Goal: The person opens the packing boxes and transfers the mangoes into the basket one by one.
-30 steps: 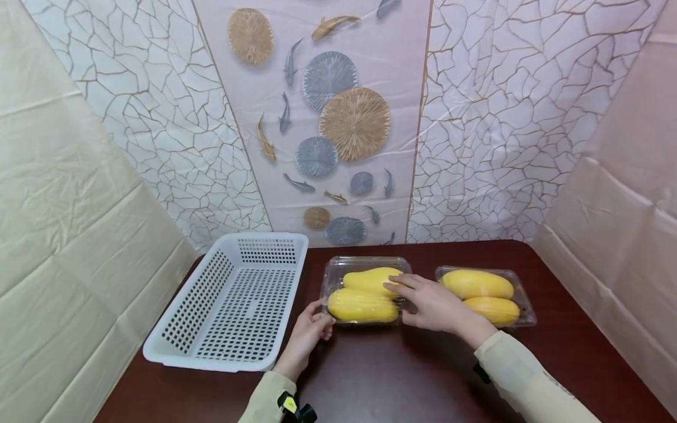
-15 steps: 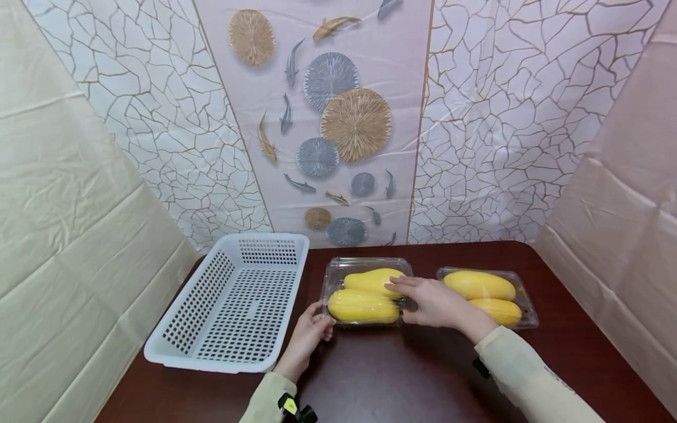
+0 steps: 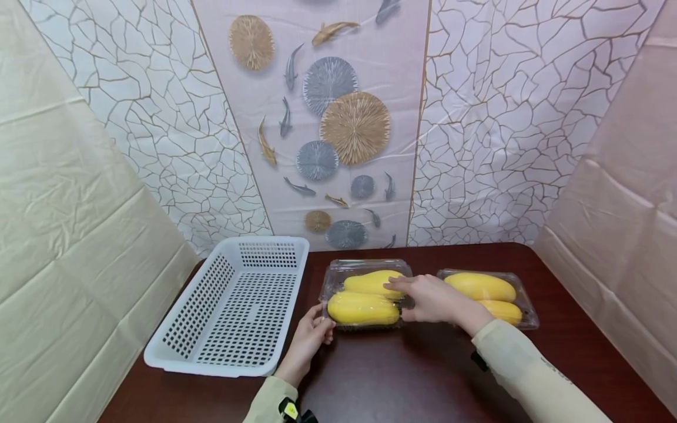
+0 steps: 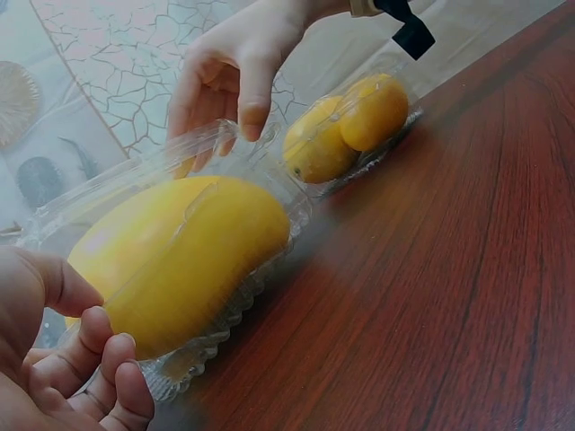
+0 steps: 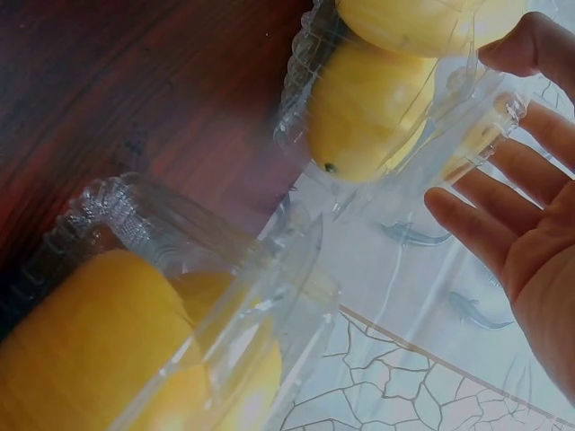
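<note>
A clear plastic clamshell box [image 3: 332, 276] holding two smooth yellow oblong fruits [image 3: 364, 308] sits mid-table. At its near left corner my left hand [image 3: 307, 342] pinches the plastic edge between thumb and fingers. My right hand [image 3: 436, 299] is at the opposite side, its fingers reaching over the lid's right edge, largely straight. In the right wrist view, the thumb and spread fingers [image 5: 503, 184] lie at the lid's edge. Plastic and fruit partly hide the left fingertips in the left wrist view.
A second clear clamshell box [image 3: 523, 296] with two yellow fruits [image 3: 480, 286] stands to the right, partly behind the right wrist. To the left is a white perforated plastic basket [image 3: 208, 370]. The dark wooden table [image 3: 370, 376] meets patterned wall cloth [image 3: 354, 126] at the back.
Both hands stay at the middle box, which has not visibly shifted. My right wrist covers slightly more of the right box's lower fruit, and the head view has tilted a little.
</note>
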`<state>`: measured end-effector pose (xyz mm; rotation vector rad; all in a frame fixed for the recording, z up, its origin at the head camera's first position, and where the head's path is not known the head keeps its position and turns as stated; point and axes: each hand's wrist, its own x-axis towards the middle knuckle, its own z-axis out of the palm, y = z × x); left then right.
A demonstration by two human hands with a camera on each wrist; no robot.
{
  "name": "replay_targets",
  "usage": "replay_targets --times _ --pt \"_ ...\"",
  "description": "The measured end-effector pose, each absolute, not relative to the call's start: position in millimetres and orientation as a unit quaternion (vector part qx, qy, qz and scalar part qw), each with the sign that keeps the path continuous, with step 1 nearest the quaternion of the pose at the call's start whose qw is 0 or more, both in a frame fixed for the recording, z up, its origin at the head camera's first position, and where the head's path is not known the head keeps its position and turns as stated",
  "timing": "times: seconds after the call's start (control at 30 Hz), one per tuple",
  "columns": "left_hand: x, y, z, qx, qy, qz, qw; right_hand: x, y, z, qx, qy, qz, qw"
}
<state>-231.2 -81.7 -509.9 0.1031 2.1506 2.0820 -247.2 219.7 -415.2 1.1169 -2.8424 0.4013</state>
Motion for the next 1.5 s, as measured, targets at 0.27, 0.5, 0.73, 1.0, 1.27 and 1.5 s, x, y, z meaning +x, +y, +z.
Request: replay_targets --times 0.27,0.5,0.73,1.0,1.27,1.5 --pt "-230 -83 -512 0.033 0.711 0.699 0.074 -250 218 -413 0.359 -0.924 0.129 0.005" --pt "-232 -83 -511 0.036 0.714 0.695 0.073 -252 218 -410 0.367 -0.922 0.121 0.007" --pt "-233 -85 -510 0.027 0.719 0.691 0.065 -258 227 -397 0.334 -0.929 0.158 -0.014" --pt "-230 -85 -512 0.029 0.715 0.696 0.062 -264 234 -385 0.323 -0.928 0.179 -0.038" --pt "-228 -86 -513 0.023 0.713 0.698 0.065 -271 241 -381 0.299 -0.918 0.261 0.018" --pt "-222 -83 -510 0.031 0.701 0.708 0.076 -286 241 -385 0.156 -0.908 0.381 0.08"
